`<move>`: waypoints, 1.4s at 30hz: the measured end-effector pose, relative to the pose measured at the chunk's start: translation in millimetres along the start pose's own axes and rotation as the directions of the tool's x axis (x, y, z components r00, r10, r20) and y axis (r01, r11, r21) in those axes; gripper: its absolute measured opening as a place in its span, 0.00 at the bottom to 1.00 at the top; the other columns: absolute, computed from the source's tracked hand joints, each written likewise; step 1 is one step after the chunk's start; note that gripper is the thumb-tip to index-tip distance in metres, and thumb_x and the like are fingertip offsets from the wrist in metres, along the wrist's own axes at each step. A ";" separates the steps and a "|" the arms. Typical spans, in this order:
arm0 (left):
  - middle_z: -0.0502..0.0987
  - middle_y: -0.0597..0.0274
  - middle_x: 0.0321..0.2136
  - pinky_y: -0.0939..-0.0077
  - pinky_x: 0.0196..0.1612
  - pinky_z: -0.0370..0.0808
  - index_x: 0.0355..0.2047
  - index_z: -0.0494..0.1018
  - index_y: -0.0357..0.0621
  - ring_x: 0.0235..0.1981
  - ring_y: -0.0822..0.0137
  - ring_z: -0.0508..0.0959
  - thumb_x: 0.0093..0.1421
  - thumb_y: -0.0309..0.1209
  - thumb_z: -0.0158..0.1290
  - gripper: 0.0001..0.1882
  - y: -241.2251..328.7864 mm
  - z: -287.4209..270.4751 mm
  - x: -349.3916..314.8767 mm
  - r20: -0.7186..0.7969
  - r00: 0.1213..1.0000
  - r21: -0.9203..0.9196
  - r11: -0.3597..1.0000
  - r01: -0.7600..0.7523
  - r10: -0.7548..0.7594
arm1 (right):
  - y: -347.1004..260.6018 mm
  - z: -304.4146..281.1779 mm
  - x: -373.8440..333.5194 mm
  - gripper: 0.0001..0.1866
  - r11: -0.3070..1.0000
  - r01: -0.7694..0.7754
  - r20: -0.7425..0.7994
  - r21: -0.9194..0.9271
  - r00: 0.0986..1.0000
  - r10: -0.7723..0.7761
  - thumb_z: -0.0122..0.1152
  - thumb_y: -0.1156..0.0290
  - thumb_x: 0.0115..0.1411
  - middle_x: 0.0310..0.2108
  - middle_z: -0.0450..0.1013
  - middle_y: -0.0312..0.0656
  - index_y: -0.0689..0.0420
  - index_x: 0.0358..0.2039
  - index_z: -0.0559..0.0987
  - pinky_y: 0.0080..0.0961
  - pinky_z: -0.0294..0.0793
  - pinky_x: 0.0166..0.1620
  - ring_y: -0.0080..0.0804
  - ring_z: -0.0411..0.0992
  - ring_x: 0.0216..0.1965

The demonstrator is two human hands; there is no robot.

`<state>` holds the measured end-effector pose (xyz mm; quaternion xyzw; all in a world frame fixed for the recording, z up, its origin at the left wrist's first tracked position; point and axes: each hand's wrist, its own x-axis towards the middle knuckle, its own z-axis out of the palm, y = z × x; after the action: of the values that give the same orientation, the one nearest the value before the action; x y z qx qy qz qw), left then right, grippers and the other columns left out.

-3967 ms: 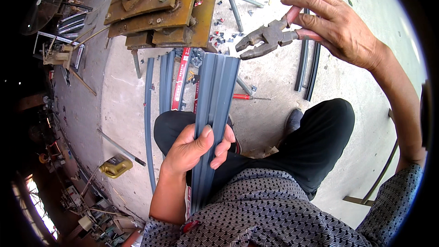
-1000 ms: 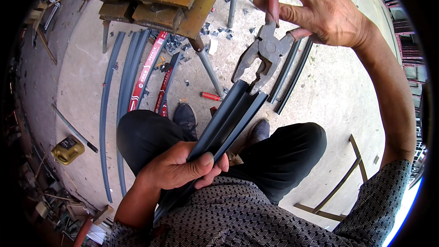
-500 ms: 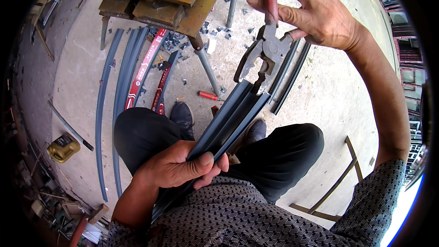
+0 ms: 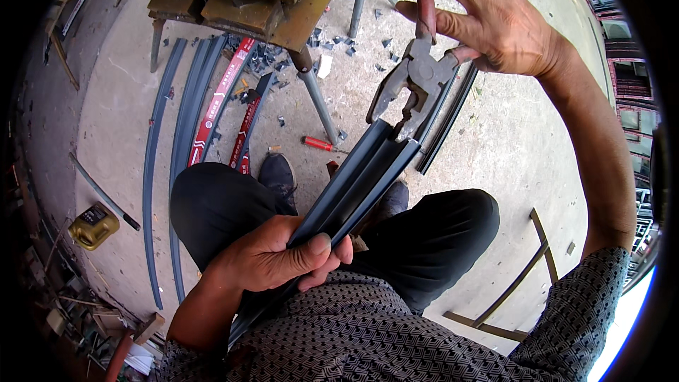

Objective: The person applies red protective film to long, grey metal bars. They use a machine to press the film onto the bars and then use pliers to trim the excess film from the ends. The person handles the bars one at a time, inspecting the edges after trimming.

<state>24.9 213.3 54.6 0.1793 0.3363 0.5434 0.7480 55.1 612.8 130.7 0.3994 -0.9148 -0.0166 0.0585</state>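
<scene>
A yellow tape measure (image 4: 92, 225) lies on the concrete floor (image 4: 113, 127) at far left, with long grey strips (image 4: 152, 170) curving beside it. Nearer the middle, the left hand (image 4: 272, 258) is wrapped around a dark grey channelled profile (image 4: 361, 173), thumb pressed across it, over the lap. The profile slopes up and right from there. A red-handled screwdriver (image 4: 320, 144) lies on the floor beyond it. At upper right, the right hand (image 4: 488, 18) squeezes the red-handled pliers (image 4: 414, 78), whose tip seems to bite the profile's upper end.
</scene>
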 end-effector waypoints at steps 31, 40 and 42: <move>0.69 0.68 0.24 0.80 0.28 0.69 0.51 0.71 0.32 0.22 0.77 0.70 0.79 0.45 0.42 0.24 7.3 19.6 -14.8 -0.141 0.983 0.280 0.957 -0.074 0.117 | -150.9 96.8 -67.9 0.32 0.389 -0.782 -0.080 0.486 0.403 0.911 0.48 0.90 0.53 0.67 0.66 0.50 0.57 0.59 0.78 0.44 0.69 0.70 0.52 0.69 0.65; 0.75 0.56 0.38 0.78 0.33 0.76 0.62 0.65 0.31 0.30 0.70 0.78 0.78 0.51 0.40 0.32 0.9 25.3 -20.2 -0.154 0.966 0.225 0.959 -0.171 0.209 | -200.0 114.8 -64.4 0.29 0.238 -0.803 0.020 0.546 0.296 0.955 0.41 0.85 0.64 0.61 0.70 0.52 0.53 0.62 0.78 0.41 0.70 0.65 0.56 0.72 0.60; 0.76 0.53 0.41 0.76 0.34 0.79 0.64 0.63 0.31 0.32 0.67 0.80 0.77 0.56 0.38 0.36 -1.7 21.2 -19.3 -0.106 0.962 0.181 0.956 -0.231 0.252 | -204.1 108.1 -55.6 0.29 0.235 -0.804 0.021 0.546 0.293 0.956 0.42 0.84 0.63 0.62 0.70 0.53 0.54 0.61 0.78 0.42 0.72 0.64 0.56 0.72 0.59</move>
<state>37.3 196.7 74.6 0.2459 0.4036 0.6111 0.6350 228.2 512.9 2.4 -0.1999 -0.9265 0.2999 0.1079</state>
